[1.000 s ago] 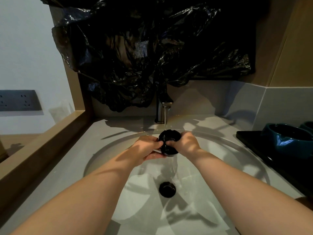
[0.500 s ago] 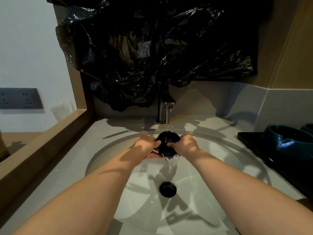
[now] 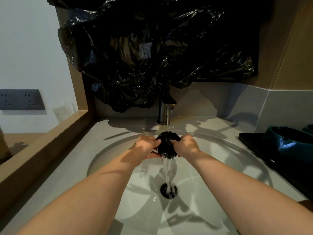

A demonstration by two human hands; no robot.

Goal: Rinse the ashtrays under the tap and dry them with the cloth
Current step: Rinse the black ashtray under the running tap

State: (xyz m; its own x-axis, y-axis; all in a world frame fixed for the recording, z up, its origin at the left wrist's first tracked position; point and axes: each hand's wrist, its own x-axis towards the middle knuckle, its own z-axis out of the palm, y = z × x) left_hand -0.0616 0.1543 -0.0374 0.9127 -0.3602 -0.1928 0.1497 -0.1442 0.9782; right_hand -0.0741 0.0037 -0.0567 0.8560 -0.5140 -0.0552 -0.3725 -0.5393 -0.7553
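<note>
Right there over the sink, the left hand and right hand clasp a black ashtray from either side under the running tap; it seems tipped, water pouring off toward the drain.

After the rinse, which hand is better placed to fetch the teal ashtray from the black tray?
Right hand, probably. It and the left hand both grip the black ashtray under the tap, but the teal ashtray sits on the black tray to the right.
</note>
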